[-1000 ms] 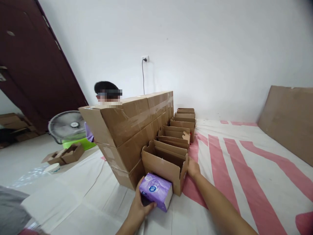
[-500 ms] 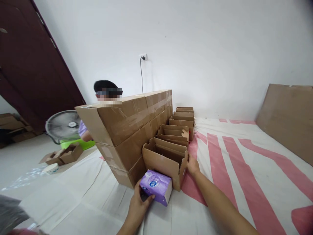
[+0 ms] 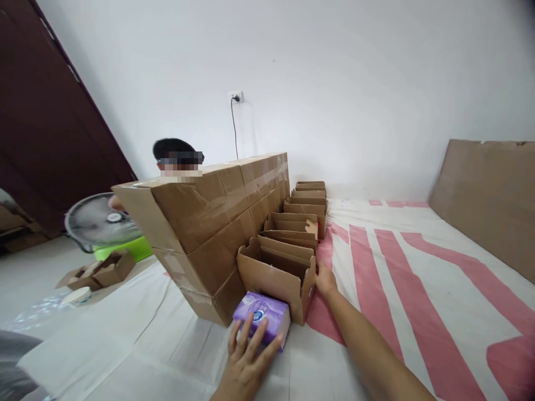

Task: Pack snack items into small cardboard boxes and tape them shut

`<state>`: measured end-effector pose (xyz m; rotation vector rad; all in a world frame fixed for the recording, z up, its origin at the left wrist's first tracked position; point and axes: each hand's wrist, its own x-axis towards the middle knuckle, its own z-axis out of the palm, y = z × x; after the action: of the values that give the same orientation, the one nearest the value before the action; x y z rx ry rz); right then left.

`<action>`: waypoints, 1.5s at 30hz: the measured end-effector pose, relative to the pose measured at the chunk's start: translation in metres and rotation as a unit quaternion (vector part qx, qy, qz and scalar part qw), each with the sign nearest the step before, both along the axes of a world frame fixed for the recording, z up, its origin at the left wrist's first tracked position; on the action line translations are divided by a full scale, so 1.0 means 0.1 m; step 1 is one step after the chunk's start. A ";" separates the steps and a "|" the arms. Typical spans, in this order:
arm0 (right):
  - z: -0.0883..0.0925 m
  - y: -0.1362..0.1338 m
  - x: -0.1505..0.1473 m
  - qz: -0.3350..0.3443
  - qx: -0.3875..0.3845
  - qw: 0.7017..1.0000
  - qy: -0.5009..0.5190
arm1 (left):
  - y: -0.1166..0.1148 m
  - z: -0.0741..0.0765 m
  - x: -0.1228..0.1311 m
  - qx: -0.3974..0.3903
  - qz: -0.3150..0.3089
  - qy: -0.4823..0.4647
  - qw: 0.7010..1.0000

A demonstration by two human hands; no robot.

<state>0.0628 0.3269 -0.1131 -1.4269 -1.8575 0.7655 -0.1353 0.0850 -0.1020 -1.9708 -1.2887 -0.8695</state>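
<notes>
Your left hand point(image 3: 246, 365) has shifted since half a second ago: instead of gripping the left end of the purple tissue pack point(image 3: 270, 307), its fingers point(image 3: 257, 337) now lie spread over the pack's near side and top, clasping nothing. That pack rests on the white-and-pink cloth point(image 3: 363, 267), right by the near wall of the nearest open carton point(image 3: 271, 278). Your right hand point(image 3: 326, 280) is at that carton's right side; its fingertips are partly hidden, so whether they grasp it you cannot tell. Beyond, a row of open cartons point(image 3: 305, 209) runs toward the far wall point(image 3: 355, 111). Stacked taped boxes point(image 3: 204, 206) stand along the row's left, another person's head point(image 3: 173, 147) showing past them. Farther left is a fan point(image 3: 98, 220) on a green base.
</notes>
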 end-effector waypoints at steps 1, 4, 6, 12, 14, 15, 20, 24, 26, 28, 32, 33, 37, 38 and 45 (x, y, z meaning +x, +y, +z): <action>-0.01 0.01 0.00 0.000 0.000 1.000 -0.001 | 0.03 0.06 0.02 -0.023 -0.011 0.036 0.999; -0.01 0.01 0.00 -0.005 -0.003 1.000 -0.002 | 0.14 0.26 0.04 -0.086 -0.009 0.128 0.988; -0.01 0.01 0.00 -0.007 -0.006 1.000 -0.001 | 0.22 0.35 0.06 -0.100 0.010 0.152 0.983; -0.01 0.05 -0.01 -0.017 -0.014 1.000 0.010 | 0.37 0.35 0.23 -0.077 0.069 0.142 0.984; -0.03 0.07 -0.01 -0.029 -0.017 0.999 0.011 | 0.40 0.31 0.29 -0.082 0.088 0.129 0.984; -0.03 0.08 -0.01 -0.035 -0.018 0.999 0.011 | 0.41 0.30 0.31 -0.086 0.096 0.120 0.984; -0.04 0.10 -0.01 -0.052 -0.015 0.999 0.007 | 0.44 0.20 0.36 -0.092 0.094 0.059 0.989; -0.03 0.09 -0.01 -0.050 -0.014 0.999 0.002 | 0.43 0.06 0.32 -0.085 0.058 0.015 0.995; -0.02 0.09 -0.01 -0.050 -0.014 0.999 0.002 | 0.42 0.00 0.31 -0.084 0.041 -0.009 0.996; -0.02 0.09 -0.01 -0.050 -0.013 0.999 0.003 | 0.41 -0.06 0.31 -0.080 0.038 -0.034 0.995; -0.02 0.10 0.00 -0.045 -0.010 0.999 0.009 | 0.41 -0.10 0.37 -0.081 0.057 -0.082 0.992; -0.02 0.10 0.00 -0.043 -0.010 0.999 0.011 | 0.41 -0.09 0.39 -0.085 0.059 -0.092 0.990; -0.02 0.09 0.01 -0.040 -0.012 0.999 0.020 | 0.40 -0.06 0.43 -0.090 0.050 -0.119 0.987; -0.03 0.08 0.00 -0.040 -0.014 0.999 0.023 | 0.40 -0.05 0.43 -0.088 0.047 -0.122 0.988; 0.01 0.19 0.04 -0.056 -0.058 0.996 0.042 | 0.43 -0.05 0.46 -0.057 0.045 -0.143 0.987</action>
<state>0.0668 0.3459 -0.1117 -1.5336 -1.6789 0.8763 -0.0888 0.1285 -0.1074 -1.9072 -1.6099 -1.0839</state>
